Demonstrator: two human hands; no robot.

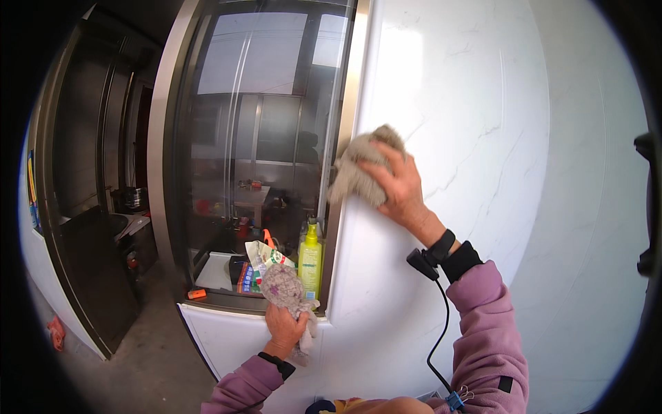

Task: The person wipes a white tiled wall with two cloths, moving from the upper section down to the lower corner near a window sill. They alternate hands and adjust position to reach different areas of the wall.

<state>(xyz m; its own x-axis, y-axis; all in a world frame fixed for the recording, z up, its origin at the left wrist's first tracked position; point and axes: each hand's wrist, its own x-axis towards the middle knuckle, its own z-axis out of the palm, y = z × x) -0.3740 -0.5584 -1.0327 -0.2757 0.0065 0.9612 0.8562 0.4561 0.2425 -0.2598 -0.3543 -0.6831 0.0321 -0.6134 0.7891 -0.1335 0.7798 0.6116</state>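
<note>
My right hand [401,183] presses a grey-beige cloth [364,165] against the marble-patterned white wall panel [465,129], right where it meets the metal window frame [347,116]. Low in the view, my left hand [286,326] grips a crumpled pale cloth with purple spots [283,287] in front of the window sill. Behind that cloth, a yellow-green spray bottle [310,259] stands upright on the sill. Beside it are a white packet with printing [258,253] and a blue printed box [247,279], partly covered by the cloth.
An orange lighter [196,294] lies at the sill's left end, near a white flat item [214,271]. The glass pane [274,129] reflects a room. Left of the window stands a dark doorway [83,207]. A black cable [439,341] hangs from my right wrist to a blue clip [455,401].
</note>
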